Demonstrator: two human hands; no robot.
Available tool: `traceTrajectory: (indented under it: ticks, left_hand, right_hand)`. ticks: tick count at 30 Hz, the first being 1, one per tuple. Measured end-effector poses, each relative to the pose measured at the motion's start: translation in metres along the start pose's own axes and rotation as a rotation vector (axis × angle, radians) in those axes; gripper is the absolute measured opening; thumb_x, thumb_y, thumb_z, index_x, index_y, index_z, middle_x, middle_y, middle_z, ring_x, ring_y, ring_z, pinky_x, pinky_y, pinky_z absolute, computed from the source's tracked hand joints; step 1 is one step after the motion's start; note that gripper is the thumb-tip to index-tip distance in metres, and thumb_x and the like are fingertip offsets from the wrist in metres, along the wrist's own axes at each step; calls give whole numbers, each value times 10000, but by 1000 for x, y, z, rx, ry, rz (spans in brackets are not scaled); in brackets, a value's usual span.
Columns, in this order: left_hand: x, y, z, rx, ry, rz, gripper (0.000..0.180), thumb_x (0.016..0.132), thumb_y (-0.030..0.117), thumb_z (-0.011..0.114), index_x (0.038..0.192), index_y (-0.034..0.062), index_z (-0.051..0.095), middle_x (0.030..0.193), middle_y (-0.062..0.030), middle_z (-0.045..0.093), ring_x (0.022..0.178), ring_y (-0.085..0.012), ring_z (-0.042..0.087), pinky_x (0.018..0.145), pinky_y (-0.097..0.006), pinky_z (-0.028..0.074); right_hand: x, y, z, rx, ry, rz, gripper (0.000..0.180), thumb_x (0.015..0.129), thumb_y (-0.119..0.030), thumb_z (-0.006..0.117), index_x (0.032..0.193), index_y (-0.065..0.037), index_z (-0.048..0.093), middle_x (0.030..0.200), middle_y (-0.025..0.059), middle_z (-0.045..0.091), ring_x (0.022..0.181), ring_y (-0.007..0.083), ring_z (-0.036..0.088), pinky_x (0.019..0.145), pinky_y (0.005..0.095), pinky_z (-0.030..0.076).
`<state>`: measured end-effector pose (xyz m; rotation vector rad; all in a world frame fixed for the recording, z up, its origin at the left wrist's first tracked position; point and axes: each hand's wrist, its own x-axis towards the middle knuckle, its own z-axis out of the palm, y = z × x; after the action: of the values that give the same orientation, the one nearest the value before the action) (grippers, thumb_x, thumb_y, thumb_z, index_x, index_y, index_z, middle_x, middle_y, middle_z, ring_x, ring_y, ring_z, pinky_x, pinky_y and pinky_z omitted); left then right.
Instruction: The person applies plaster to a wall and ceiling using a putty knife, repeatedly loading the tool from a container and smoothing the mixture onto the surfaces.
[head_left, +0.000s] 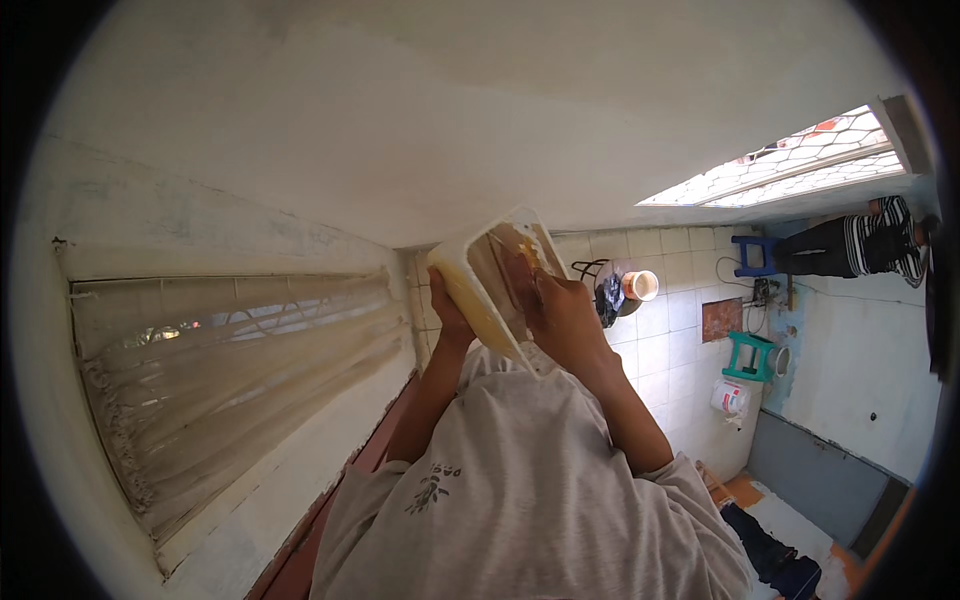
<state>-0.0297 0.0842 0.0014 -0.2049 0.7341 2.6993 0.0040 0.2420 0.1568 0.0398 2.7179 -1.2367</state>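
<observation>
A whitish, yellow-smeared rectangular plastic tray (462, 285) is held tilted in front of my chest. My left hand (450, 312) is closed on its left side, with the thumb along the outer wall. My right hand (558, 308) reaches into the tray with the fingers pressed together and pointing down into it. Beside those fingers shows a small yellow-orange patch; whatever the hand grips is mostly hidden. Pale smears mark the tray's inner wall and far rim.
A pale wall rises ahead, with a curtained window (250, 360) at left and a mesh window (790, 165) at right. On the tiled floor are an open tub (641, 286), a green stool (745, 357) and a white bucket (729, 397). Another person (850, 247) stands near a blue stool (752, 256).
</observation>
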Motion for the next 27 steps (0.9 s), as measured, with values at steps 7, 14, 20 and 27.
traceTrajectory:
  ticks: [7, 14, 20, 27]
  left_hand:
    - [3, -2, -31, 129, -49, 97, 791, 996, 700, 312, 1442, 63, 457, 1403, -143, 545, 1272, -293, 553, 1051, -435, 488]
    - [0, 12, -28, 23, 58, 69, 742, 1018, 678, 270, 1332, 63, 542, 1220, -112, 635, 1119, -245, 621, 958, -398, 527]
    - [16, 9, -56, -160, 35, 107, 714, 1026, 646, 294, 1391, 66, 497, 1325, -126, 581, 1194, -272, 584, 1018, -399, 501]
    - [-1, 27, 33, 20, 129, 39, 691, 1023, 637, 332, 1385, 67, 475, 1297, -126, 567, 1161, -271, 568, 957, -411, 518]
  right_hand:
    - [4, 18, 46, -82, 195, -233, 220, 917, -3, 576, 1118, 80, 608, 860, 304, 633, 780, 471, 652, 675, 532, 514]
    - [12, 23, 56, 93, 63, -183, 144, 860, 4, 607, 962, 102, 577, 803, 303, 630, 773, 492, 648, 676, 527, 521]
    - [-1, 0, 37, 161, -11, -259, 143, 895, -16, 623, 966, 105, 598, 770, 290, 632, 710, 459, 648, 624, 495, 501]
    - [0, -18, 26, -11, -32, -186, 551, 796, 71, 569, 1336, 87, 465, 1097, 336, 627, 817, 445, 664, 713, 511, 542]
